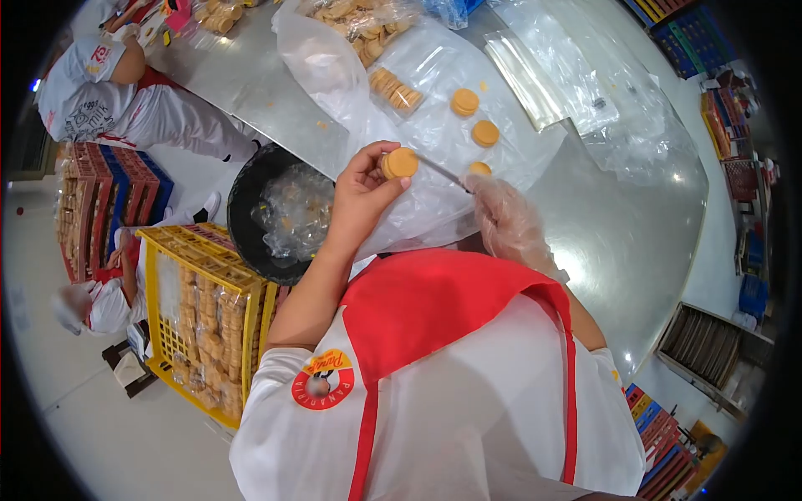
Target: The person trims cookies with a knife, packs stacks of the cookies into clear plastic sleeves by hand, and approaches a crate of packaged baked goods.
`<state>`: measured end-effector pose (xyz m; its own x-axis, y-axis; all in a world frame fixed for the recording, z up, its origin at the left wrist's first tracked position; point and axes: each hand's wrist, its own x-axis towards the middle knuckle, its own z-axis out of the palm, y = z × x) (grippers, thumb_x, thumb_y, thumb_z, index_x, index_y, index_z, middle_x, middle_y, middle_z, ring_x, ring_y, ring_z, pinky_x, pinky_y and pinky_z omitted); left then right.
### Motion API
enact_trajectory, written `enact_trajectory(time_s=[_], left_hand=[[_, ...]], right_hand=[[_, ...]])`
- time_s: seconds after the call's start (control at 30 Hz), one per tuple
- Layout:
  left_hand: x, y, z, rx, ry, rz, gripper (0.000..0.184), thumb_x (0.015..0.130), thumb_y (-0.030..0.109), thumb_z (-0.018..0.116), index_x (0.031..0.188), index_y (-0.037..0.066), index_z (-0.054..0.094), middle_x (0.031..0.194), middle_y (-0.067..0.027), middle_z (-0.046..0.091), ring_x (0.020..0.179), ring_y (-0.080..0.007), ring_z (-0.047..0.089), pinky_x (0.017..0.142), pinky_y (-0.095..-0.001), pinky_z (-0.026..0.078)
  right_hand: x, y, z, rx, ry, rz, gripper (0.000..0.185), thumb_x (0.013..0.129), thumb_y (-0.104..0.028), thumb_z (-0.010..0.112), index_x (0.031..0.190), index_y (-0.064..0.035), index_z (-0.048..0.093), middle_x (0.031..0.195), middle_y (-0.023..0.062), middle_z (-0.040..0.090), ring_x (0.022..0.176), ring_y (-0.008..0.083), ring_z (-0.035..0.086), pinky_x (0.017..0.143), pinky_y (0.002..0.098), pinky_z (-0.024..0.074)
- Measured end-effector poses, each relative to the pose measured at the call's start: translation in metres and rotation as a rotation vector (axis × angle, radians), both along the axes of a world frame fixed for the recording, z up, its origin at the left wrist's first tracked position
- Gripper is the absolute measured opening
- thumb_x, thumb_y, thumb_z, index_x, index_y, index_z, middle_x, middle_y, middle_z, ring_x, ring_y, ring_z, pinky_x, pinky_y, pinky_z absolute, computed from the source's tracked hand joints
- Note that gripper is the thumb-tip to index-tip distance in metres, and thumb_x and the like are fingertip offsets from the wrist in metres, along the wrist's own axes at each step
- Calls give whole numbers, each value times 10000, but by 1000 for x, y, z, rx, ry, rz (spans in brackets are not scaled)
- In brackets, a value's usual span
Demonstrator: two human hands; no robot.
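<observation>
Between the thumb and fingers of my bare left hand [361, 190] is a small stack of round golden cookies [400, 164]. My right hand [508, 221], in a clear plastic glove, closes around a thin, narrow-bladed tool [443, 172], perhaps a knife or spatula. Its blade points toward the cookies in my left hand; contact cannot be told. Just beyond my right fingers lies a partly hidden cookie [479, 168]. Farther out, two short cookie stacks, one nearer [484, 133] and one behind [464, 102], rest on a clear plastic sheet [522, 154]. A wrapped row of cookies [395, 90] lies to their left.
A cookie heap [368, 29] sits at the far side of the metal table [601, 225]. Flat plastic bags [526, 79] lie right of it. Left of the table stand a black bin [242, 221] and yellow crate [154, 326] of packed cookies. Co-workers are at left.
</observation>
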<state>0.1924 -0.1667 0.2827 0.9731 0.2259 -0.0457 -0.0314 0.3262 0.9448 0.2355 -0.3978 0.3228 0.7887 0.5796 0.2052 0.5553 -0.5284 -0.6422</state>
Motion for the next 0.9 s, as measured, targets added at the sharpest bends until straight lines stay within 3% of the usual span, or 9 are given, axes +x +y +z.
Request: enact_trajectory(time_s=[0.23, 0.33, 0.43, 0.53, 0.63, 0.9], left_hand=[[3, 0, -4, 4, 0, -24, 498, 822, -112, 682, 1292, -11, 553, 1150, -48, 617, 1038, -105, 593, 915, -250, 478], [1, -1, -3, 10, 9, -31, 495, 821, -108, 683, 1289, -8, 555, 1142, -43, 619, 1032, -103, 593, 911, -247, 479], [1, -2, -1, 48, 29, -22, 493, 819, -102, 687, 1285, -3, 559, 1134, -38, 621, 1020, -100, 595, 899, -242, 479], [2, -2, -3, 74, 24, -22, 492, 817, -98, 690, 1282, 2, 563, 1128, -35, 623, 1011, -97, 595, 885, -237, 476], [2, -4, -1, 92, 31, -19, 495, 814, -100, 689, 1281, 7, 565, 1123, -33, 623, 1012, -93, 593, 875, -230, 469], [3, -6, -3, 89, -5, -8, 498, 810, -108, 678, 1281, 10, 566, 1110, -24, 621, 992, -82, 577, 857, -222, 455]], right_hand=[[-2, -6, -4, 1, -1, -80, 400, 859, 2, 586, 1236, -128, 614, 948, 145, 620, 819, 369, 637, 709, 444, 533], [-11, -5, 0, -95, 38, 24, 376, 873, -16, 587, 1232, -121, 616, 941, 145, 615, 805, 366, 636, 688, 442, 532], [-3, -6, -1, -105, 97, -114, 375, 881, -31, 585, 1242, -126, 616, 936, 139, 613, 814, 361, 642, 689, 438, 533], [-8, -6, 1, -114, 42, 25, 357, 890, -49, 582, 1235, -133, 619, 944, 134, 619, 826, 364, 643, 705, 441, 533], [-6, -2, 6, -81, 70, -104, 350, 894, -56, 579, 1231, -142, 616, 955, 132, 624, 830, 370, 641, 714, 447, 531], [-6, -2, 3, -80, 51, -94, 347, 903, -64, 578, 1238, -150, 604, 959, 128, 628, 828, 371, 640, 701, 454, 526]])
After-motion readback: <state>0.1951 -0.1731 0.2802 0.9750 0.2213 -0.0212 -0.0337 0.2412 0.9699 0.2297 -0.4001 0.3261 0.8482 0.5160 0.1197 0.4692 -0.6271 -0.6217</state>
